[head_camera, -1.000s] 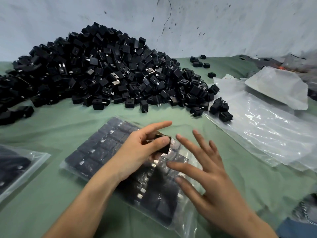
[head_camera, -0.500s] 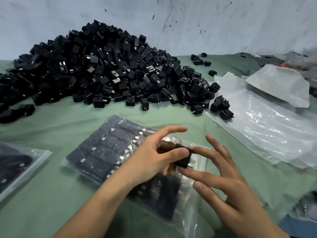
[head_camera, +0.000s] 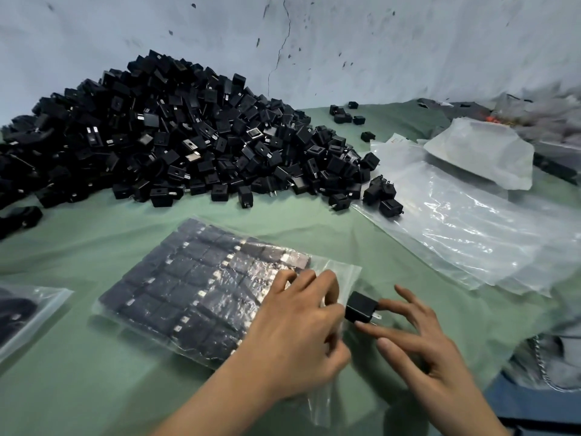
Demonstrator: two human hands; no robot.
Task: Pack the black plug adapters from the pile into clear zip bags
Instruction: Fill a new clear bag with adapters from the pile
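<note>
The right hand [head_camera: 421, 344] pinches one black adapter [head_camera: 361, 307] between thumb and forefinger, the other fingers spread above the desk [head_camera: 78, 388]. The adapter's metal prongs point toward that hand's palm, and its body sits right at the open mouth of a clear zip bag [head_camera: 188, 287]. The left hand [head_camera: 292, 338] rests on that open end with its fingers curled, gripping the loose plastic of the mouth. The bag lies flat near the middle of the desk's near edge and is filled with adapters laid in neat rows.

A second filled bag [head_camera: 28, 319] lies at the left edge. Toward the right edge there is a stack of empty clear bags [head_camera: 465, 234], with a few adapters on its far-left corner. The big pile of adapters [head_camera: 176, 143] is heaped along the far edge from the left, against the wall [head_camera: 377, 42].
</note>
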